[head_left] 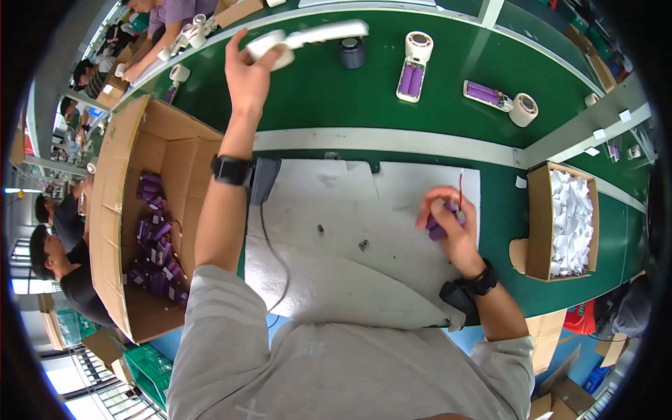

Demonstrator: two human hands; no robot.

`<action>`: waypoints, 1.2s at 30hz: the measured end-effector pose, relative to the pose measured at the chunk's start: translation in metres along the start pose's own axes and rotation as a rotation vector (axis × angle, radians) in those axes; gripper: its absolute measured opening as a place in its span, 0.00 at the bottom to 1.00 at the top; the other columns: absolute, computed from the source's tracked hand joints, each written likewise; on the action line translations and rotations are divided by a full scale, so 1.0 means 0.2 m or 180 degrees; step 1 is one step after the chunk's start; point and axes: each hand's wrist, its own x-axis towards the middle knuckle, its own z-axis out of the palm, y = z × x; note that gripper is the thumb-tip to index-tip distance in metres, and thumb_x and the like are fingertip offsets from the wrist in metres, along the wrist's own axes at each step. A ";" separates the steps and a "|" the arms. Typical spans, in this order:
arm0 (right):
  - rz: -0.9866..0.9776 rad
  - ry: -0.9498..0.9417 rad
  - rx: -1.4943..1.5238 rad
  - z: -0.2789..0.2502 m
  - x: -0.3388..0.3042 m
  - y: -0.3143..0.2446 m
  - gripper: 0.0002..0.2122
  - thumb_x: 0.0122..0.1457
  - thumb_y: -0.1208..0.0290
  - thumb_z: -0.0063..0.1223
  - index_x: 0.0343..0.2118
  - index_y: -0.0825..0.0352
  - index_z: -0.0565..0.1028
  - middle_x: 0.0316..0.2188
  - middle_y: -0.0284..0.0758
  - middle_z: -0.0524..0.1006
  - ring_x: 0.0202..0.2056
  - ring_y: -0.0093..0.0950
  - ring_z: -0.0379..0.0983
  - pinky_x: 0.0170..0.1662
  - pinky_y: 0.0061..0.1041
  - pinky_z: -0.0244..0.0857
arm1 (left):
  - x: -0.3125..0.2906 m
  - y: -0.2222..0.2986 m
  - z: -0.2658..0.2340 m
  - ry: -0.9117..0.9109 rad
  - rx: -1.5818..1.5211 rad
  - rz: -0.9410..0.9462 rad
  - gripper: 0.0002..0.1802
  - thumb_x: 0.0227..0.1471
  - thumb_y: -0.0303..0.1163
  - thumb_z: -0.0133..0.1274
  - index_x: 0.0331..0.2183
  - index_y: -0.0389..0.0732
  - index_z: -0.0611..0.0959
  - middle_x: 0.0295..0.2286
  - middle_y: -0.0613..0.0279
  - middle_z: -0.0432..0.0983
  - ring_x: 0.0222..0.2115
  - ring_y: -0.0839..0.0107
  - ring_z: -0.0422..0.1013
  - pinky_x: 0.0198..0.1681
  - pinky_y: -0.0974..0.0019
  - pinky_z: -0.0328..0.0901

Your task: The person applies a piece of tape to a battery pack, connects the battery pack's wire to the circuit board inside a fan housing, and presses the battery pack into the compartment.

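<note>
My left hand [250, 77] is raised over the far side of the green bench, closed around the round head of a white device housing [329, 32]. Its long handle points right and is blurred. Below that handle a dark round cylinder [351, 52] stands on the bench. Above the right part of the pale work mat [315, 280], my right hand [451, 227] grips a purple battery pack [437, 229], from which a red wire sticks up. Two more white devices, one upright in view [414, 66] and one lying slantwise [500, 99], have purple cells in their handles.
A large cardboard box [115, 210] with several purple battery packs [157, 241] stands at the left. To the right, a smaller carton [537, 231] holds white paper-like pieces [570, 224]. A pale metal rail [406, 140] crosses behind the mat. Other people work at the far left.
</note>
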 end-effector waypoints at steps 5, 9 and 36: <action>-0.0164 0.0328 -0.0494 0.02 0.05 -0.13 0.15 0.58 0.69 0.48 0.46 0.71 0.71 0.26 0.32 0.73 0.28 0.19 0.68 0.32 0.18 0.62 | -0.53 0.37 0.06 -0.2271 0.0018 -0.0722 0.45 0.38 0.35 0.65 0.57 0.38 0.62 0.35 0.47 0.77 0.35 0.66 0.74 0.39 0.68 0.68; -0.0088 -0.0510 -0.1906 0.03 0.01 -0.15 0.15 0.56 0.71 0.51 0.46 0.69 0.73 0.24 0.29 0.71 0.25 0.15 0.63 0.30 0.17 0.59 | -0.67 0.39 0.15 -0.3017 0.0913 -0.0747 0.47 0.38 0.40 0.66 0.57 0.39 0.62 0.34 0.48 0.76 0.33 0.66 0.74 0.38 0.66 0.67; -0.1041 -0.0159 -0.2648 0.19 -0.06 -0.04 0.12 0.45 0.85 0.59 0.35 0.70 0.75 0.25 0.32 0.72 0.23 0.20 0.66 0.27 0.17 0.61 | -1.03 0.13 0.03 -0.2903 -0.0419 0.0178 0.09 0.41 0.25 0.64 0.29 0.39 0.82 0.26 0.62 0.76 0.27 0.67 0.72 0.30 0.68 0.67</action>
